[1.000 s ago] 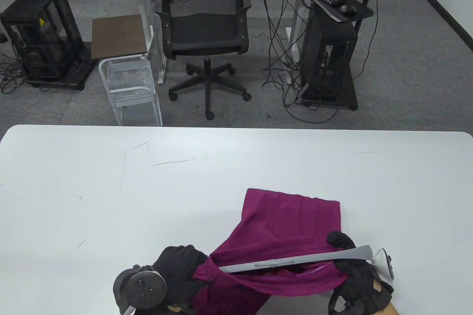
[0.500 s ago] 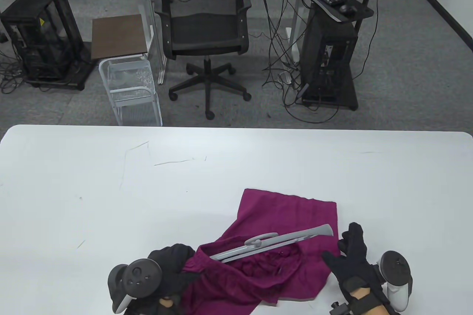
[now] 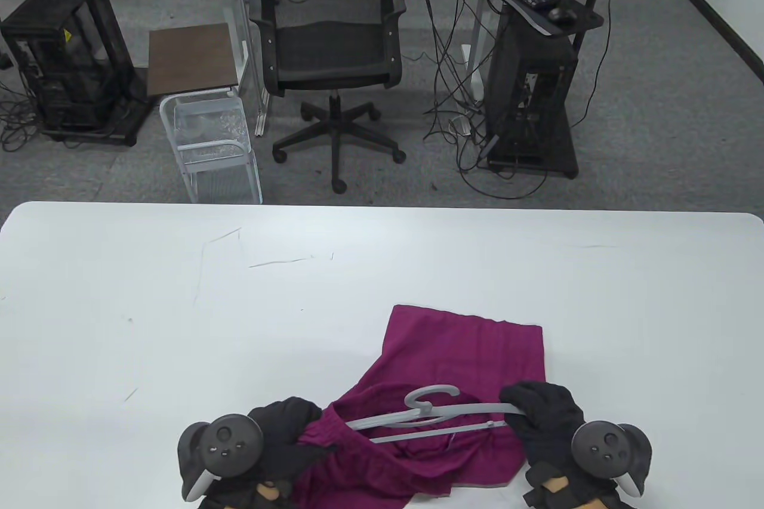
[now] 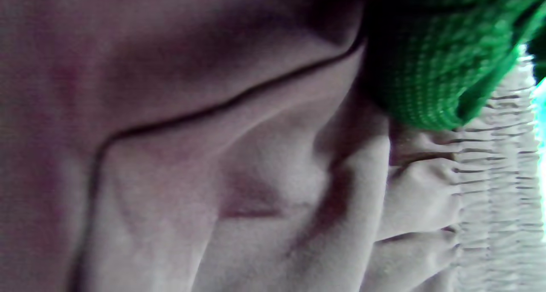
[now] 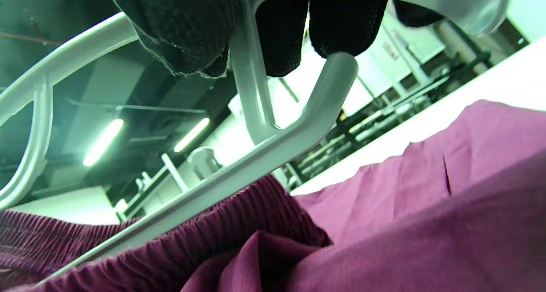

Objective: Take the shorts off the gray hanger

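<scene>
Magenta shorts (image 3: 465, 348) lie on the white table (image 3: 179, 306) near its front edge. The gray hanger (image 3: 418, 413) lies on top of them, its hook pointing away from me. Its left end still sits at the waistband opening. My right hand (image 3: 537, 413) grips the hanger's right end; in the right wrist view my fingers (image 5: 192, 32) wrap the gray hanger (image 5: 273, 151) above the shorts (image 5: 426, 224). My left hand (image 3: 286, 431) grips the shorts' waistband at the left. The left wrist view is filled with bunched fabric (image 4: 256, 177), washed out in colour, beside one glove finger (image 4: 426, 62).
An office chair (image 3: 331, 55), a small white cart (image 3: 209, 139) and a black computer stand (image 3: 531, 85) stand on the floor beyond the table's far edge.
My right hand let go of the hanger's end, opened beside the shorts, then came back and gripped the hanger's right end. The hanger turned flat, hook up. The left hand stayed on the waistband.
</scene>
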`<state>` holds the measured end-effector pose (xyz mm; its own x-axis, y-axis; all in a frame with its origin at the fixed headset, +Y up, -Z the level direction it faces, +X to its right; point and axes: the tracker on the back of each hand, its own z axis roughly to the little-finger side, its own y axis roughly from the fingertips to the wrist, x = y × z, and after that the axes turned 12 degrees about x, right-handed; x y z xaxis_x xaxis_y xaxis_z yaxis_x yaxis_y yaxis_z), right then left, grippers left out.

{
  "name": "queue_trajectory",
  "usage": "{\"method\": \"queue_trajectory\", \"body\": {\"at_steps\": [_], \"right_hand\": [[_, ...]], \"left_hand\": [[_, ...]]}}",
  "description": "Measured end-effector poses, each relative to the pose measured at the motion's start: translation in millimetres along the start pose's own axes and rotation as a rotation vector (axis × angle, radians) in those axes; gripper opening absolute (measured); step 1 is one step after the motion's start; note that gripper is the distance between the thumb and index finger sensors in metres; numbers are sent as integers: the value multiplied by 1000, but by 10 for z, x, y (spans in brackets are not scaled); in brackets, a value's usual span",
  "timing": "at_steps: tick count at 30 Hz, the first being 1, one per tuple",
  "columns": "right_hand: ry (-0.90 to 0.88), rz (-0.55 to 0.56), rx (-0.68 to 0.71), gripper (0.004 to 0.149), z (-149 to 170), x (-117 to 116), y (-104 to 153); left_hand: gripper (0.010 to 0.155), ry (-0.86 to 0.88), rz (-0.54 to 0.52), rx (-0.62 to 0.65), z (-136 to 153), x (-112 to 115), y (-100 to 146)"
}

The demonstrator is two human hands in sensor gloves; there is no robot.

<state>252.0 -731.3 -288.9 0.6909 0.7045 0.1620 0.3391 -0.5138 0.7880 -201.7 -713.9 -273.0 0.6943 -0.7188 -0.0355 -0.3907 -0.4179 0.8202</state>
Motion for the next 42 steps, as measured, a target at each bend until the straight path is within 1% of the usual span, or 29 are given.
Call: {"method": "queue_trajectory", "body": {"at_steps": [2,5,7,8,12,14,15,16,18,20,21,22,23,24,25,26,27,28,30,33,34,36,37,38,39,41,42], "right_hand": [[-2,35,-9,45,-8,32,4],[-26,69,-29,46,12,73,19],[-74,67,-35,46,39,94,19],[-86,72,-37,46,47,95,21],[-111,63,-32,47,44,109,14],[-107,75,-36,47,46,138,15],[-109,94,-42,47,59,167,22],[-114,108,-48,47,76,200,25],[-110,150,-67,47,125,299,50],[-126,194,-96,47,192,382,90],[-160,227,-119,47,238,418,124],[-180,237,-128,47,262,431,138],[-197,242,-139,48,273,436,150],[-218,265,-152,49,282,436,164],[-224,270,-158,50,285,437,163],[-236,271,-162,51,287,429,163],[-241,270,-162,53,287,421,160],[-251,262,-163,54,293,407,155],[-276,246,-153,56,301,378,150],[-304,212,-119,60,292,339,136],[-303,211,-118,61,288,333,133],[-309,200,-113,65,280,318,128],[-310,197,-112,66,278,313,126],[-306,193,-111,66,280,308,126],[-298,188,-109,66,282,304,126],[-296,181,-110,65,288,296,125],[-301,175,-111,65,287,291,123]], "left_hand": [[54,60,-55,4,36,-57,32],[58,116,-137,-39,108,-142,91],[62,117,-210,-129,178,-217,150],[64,121,-228,-172,213,-245,174],[70,160,-207,-259,307,-293,227],[71,181,-218,-268,334,-319,244],[71,183,-238,-292,351,-348,267],[67,184,-265,-311,370,-383,294],[46,202,-327,-364,429,-465,366],[42,300,-377,-393,517,-517,447],[42,417,-445,-379,572,-530,491],[42,537,-498,-359,607,-539,511],[42,617,-529,-343,622,-540,524],[43,746,-586,-299,632,-539,536],[44,816,-611,-277,632,-534,539],[45,877,-642,-231,621,-537,538],[47,886,-654,-196,614,-545,530],[50,859,-663,-157,588,-566,529],[55,801,-646,-93,539,-590,511],[63,749,-594,18,434,-581,425],[66,716,-576,16,408,-581,413],[66,583,-524,-46,363,-558,390],[65,466,-459,-100,347,-525,363],[65,386,-400,-169,344,-490,345],[65,270,-283,-257,346,-412,313],[63,82,-48,-390,359,-227,238],[61,-4,105,-433,366,-116,189]]}}
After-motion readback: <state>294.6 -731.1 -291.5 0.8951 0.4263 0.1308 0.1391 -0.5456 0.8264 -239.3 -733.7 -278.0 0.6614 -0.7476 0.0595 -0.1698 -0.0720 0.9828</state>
